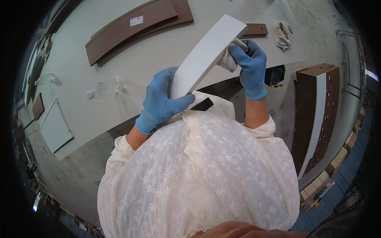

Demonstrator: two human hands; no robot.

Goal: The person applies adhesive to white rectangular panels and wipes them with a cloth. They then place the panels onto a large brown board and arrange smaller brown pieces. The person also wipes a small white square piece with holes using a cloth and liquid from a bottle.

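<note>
A long white board (210, 49) is held up at a tilt in front of my chest, its far end pointing up and to the right. My left hand (160, 99), in a blue knit glove, grips the board's near end, thumb along the lower edge. In a matching glove, my right hand (252, 65) is closed on a whitish cloth (227, 61) at the board's right edge, near the far end. The cloth seems to touch that edge; the fingertips are partly hidden in its folds.
Brown boards (135, 29), one with a white label, lie on the pale table (158, 51). Also there are a small brown piece (257, 29), a crumpled cloth (283, 35), clear bottles (105, 88) and a white panel (56, 127). A stack of brown boards (331, 107) stands at right.
</note>
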